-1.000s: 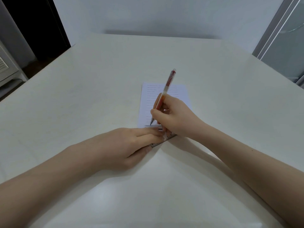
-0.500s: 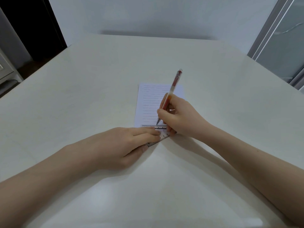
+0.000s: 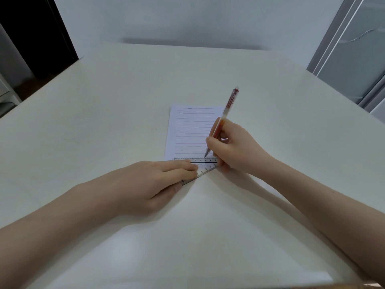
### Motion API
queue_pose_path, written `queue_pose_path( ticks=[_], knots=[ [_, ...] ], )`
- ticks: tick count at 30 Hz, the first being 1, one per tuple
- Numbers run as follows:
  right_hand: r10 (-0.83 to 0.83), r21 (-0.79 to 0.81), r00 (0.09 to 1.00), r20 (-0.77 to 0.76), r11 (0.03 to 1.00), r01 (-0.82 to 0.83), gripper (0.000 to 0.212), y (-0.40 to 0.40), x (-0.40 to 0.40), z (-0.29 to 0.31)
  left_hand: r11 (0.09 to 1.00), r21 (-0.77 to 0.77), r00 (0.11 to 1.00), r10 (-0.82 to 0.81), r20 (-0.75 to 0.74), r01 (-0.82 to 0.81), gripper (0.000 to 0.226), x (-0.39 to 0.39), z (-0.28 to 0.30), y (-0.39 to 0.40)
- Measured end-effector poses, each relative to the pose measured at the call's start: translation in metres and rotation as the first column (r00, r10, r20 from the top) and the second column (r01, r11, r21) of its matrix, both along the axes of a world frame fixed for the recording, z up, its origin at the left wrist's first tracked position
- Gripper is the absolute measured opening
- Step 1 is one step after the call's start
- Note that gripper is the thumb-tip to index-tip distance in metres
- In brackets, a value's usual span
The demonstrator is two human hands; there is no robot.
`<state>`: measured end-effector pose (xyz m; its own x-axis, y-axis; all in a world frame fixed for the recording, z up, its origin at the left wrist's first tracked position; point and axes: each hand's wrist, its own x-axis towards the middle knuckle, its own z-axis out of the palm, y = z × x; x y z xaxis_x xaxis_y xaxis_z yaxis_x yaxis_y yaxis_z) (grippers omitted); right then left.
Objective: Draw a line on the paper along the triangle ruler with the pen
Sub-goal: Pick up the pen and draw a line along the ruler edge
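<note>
- Paper [image 3: 191, 130], a small lined sheet, lies flat on the white table [image 3: 104, 101], reaching away from both hands; its near end sits under the ruler, between my two hands.
- My left hand [image 3: 145, 184] lies palm down, fingers stretched out flat and pressed on the left part of the triangle ruler [image 3: 205, 166]. It pins the ruler rather than gripping it; the thumb lies along the ruler's slanted near edge.
- I see the ruler is clear plastic with printed scale marks. Its long straight edge runs across the near end of the paper, from my left fingertips to my right hand, and its right corner meets the heel of my right hand.
- My right hand [image 3: 235, 149] is curled closed around the pen [image 3: 224, 119] in a writing grip, thumb and forefinger pinching the lower barrel.
- I see the pen is red and translucent and leans away from me, its cap end up beyond the right hand, over the table just past the paper's right edge.
- Its tip points down at the ruler's far edge, just left of my right hand; I cannot tell if it touches the paper.
- A dark band shows through the ruler, just nearer me than the tip.
</note>
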<state>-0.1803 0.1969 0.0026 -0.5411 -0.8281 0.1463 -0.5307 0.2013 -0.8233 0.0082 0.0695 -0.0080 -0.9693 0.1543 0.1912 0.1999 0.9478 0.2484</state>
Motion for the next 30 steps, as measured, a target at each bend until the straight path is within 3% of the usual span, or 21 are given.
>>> queue_pose_path(
  ticks=[30],
  knots=[
    [-0.060, -0.061, 0.994, 0.090, 0.996, 0.065, 0.011, 0.028, -0.017, -0.004, 1.000, -0.015, 1.000, 0.020, 0.002, -0.020, 0.043, 0.001, 0.000, 0.000]
  ],
)
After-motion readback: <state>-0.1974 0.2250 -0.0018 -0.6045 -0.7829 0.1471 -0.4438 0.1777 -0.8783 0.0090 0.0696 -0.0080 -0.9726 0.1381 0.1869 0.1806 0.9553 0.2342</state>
